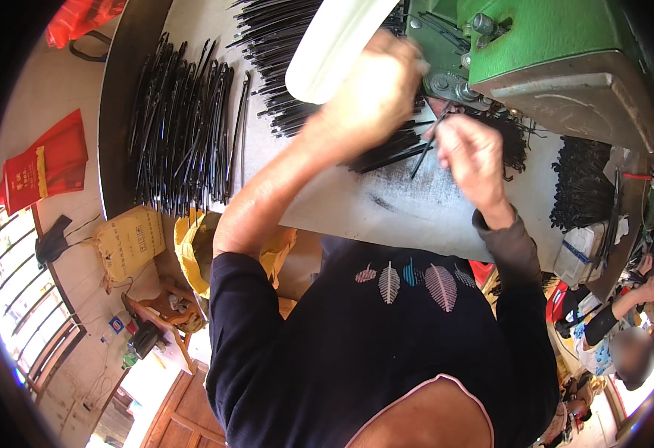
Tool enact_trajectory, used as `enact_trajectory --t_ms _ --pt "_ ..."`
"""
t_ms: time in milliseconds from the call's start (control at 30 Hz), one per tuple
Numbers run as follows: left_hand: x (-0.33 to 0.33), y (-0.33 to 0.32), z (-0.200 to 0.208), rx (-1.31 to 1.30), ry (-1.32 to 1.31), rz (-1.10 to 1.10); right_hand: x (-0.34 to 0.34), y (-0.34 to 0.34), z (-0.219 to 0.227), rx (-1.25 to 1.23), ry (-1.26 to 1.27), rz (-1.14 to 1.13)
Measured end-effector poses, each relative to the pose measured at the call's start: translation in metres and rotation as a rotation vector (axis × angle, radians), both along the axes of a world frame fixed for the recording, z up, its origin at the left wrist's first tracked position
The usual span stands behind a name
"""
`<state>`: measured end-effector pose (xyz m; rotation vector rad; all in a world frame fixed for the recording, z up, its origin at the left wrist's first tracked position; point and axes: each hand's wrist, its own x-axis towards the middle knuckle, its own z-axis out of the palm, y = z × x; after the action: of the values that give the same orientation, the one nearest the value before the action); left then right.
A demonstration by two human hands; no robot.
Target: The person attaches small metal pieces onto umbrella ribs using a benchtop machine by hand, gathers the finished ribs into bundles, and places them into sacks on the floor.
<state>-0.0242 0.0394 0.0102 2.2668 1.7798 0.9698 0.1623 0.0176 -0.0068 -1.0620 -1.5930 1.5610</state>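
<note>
My left hand [383, 89] is at the front of a green machine [554, 45], beside its metal working parts [452, 86]. Motion smears its fingers, and I cannot make out what they hold. To its right, my right hand [472, 153] is closed in a pinch on a thin black strip [422, 153], which slants down over the metal table [416, 205]. Below my left hand lies a small bunch of similar black strips [390, 153]. Bigger rows of glossy strips cover the table's left side [181, 127] and its far middle [271, 56].
A long white object [338, 48] hangs over the far strips. Bundled dark pieces [580, 183] lie at the right, near a white box [579, 250]. Below the table's left edge is a yellow bag [192, 250]. Another person [625, 351] works at the far right.
</note>
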Motion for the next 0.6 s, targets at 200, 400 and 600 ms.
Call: enact_trajectory --t_ms 200,400,600 --pt "-0.041 0.001 -0.032 0.058 0.176 0.049 -0.001 -0.023 -0.002 0.219 -0.047 0.293" --pt "-0.046 -0.002 -0.041 0.159 0.02 0.006 0.024 -0.042 -0.013 -0.047 0.175 0.074" --pt "-0.048 0.006 -0.035 0.398 -0.006 -0.043 0.043 -0.045 0.003 0.784 -0.483 0.268"
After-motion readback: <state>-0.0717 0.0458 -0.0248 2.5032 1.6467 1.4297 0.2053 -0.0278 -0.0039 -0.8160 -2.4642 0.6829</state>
